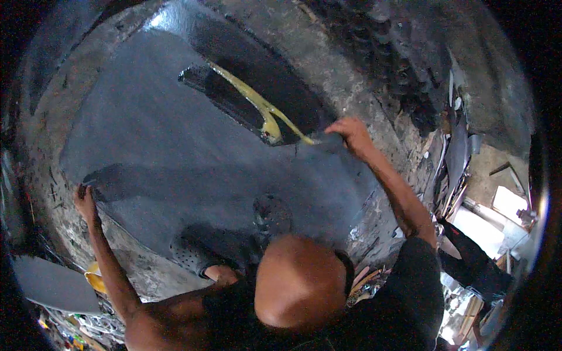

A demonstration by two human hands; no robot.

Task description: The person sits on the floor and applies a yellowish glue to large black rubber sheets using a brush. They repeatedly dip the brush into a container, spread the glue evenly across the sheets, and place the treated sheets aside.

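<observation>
A large dark grey sheet (152,134) is spread over the ground in front of me. At the far left, my left hand (86,202) is closed on its near-left edge. On the right, my right hand (353,136) is closed, its fingers pinching the sheet's right edge. Beside those fingers ends a yellow-green forked strip (249,93), which runs up and left across a glossy black piece (228,96). What the strip is made of I cannot tell. My foot in a dotted covering (190,251) rests at the sheet's near edge.
Rough grey ground (328,52) surrounds the sheet. Dark layered material (398,64) is heaped at the far right. Scraps and sheet offcuts (456,158) line the right side. A grey curved panel (55,284) and a yellow object (95,276) lie at the lower left.
</observation>
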